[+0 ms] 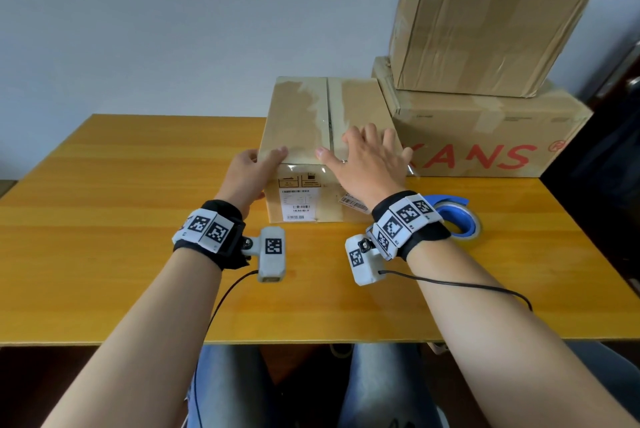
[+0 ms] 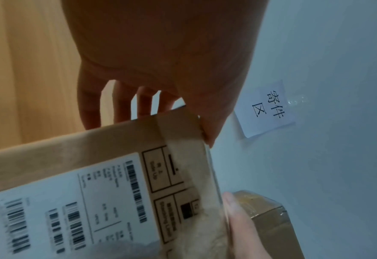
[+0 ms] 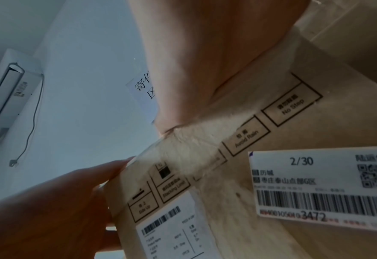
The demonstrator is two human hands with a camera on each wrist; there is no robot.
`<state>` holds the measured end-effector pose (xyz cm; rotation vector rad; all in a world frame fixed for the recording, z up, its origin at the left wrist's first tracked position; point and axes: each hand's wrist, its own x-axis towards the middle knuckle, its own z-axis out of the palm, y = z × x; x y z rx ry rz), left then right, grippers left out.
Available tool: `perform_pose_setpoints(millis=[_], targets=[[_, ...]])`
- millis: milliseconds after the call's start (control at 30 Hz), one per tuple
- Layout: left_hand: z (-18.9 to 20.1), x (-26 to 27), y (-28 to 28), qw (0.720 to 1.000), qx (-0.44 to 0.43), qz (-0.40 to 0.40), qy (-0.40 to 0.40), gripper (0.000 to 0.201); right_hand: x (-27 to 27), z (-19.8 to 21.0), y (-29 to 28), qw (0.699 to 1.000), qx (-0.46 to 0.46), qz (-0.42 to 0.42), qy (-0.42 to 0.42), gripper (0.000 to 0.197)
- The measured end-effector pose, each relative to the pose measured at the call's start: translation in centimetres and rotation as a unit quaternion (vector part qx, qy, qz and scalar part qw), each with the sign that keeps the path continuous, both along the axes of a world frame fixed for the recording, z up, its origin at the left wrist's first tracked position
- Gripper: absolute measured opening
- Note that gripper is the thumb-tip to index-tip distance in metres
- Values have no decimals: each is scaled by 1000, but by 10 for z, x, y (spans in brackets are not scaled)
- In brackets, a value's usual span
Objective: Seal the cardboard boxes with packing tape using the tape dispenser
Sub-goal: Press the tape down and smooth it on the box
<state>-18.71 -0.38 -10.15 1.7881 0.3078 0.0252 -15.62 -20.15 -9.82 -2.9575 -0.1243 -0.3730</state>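
Note:
A small cardboard box with shipping labels on its front stands mid-table, clear tape along its top seam. My left hand holds its near-left top corner, thumb on the top edge and fingers down the left side. My right hand lies flat on the near-right of the top with its fingers spread; its palm presses the box. The blue tape dispenser rests on the table just right of my right wrist, with no hand on it.
Two larger taped boxes are stacked at the back right, the upper box tilted on the lower box with red letters, which touches the small box's right side. The yellow wooden table spreads left. A dark object borders the right edge.

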Motion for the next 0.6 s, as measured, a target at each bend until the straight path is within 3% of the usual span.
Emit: perform_pose_setpoints(millis=[167,300,367,500,600], targets=[[-1,0,6,998,48,1,-42,28,-1,3,0,1000,18,13,2,59],[3,1,2,997,67,-7,-31,43,-1,10,-11,998,58,27,-5,37],[9,1,-4,996,90,-17,-19,41,-2,15,-10,998,53,15,13,47],[18,4,-17,986,168,-18,15,47,-3,25,14,998,20,-36,50,99],[15,7,-19,986,167,10,12,47,-6,21,24,998,-8,-40,49,100]])
